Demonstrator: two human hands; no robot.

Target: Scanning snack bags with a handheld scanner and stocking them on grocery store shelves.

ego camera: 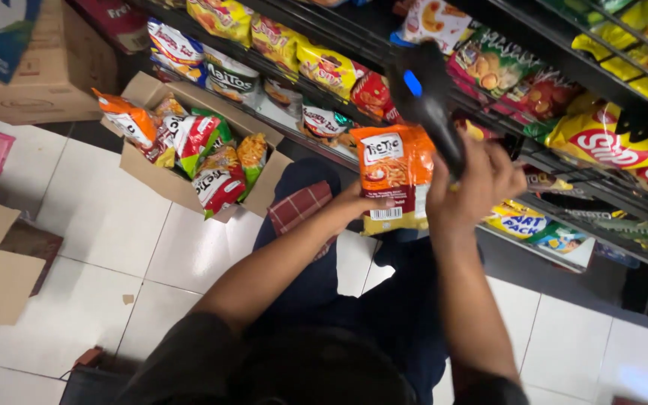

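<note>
My left hand [352,204] holds an orange snack bag [393,174] upright by its lower left edge, with the barcode side facing me. My right hand [472,186] grips a black handheld scanner [423,96] with a blue button; its head rises above the bag's top right corner. Both hands are raised in front of the dark store shelves [541,157], above my knees in dark trousers.
An open cardboard box [160,174] on the white tiled floor at left holds several snack bags. The shelves are stocked with yellow, red and green snack bags. Another open box [1,281] sits at the far left, and a large closed carton [43,71] at top left.
</note>
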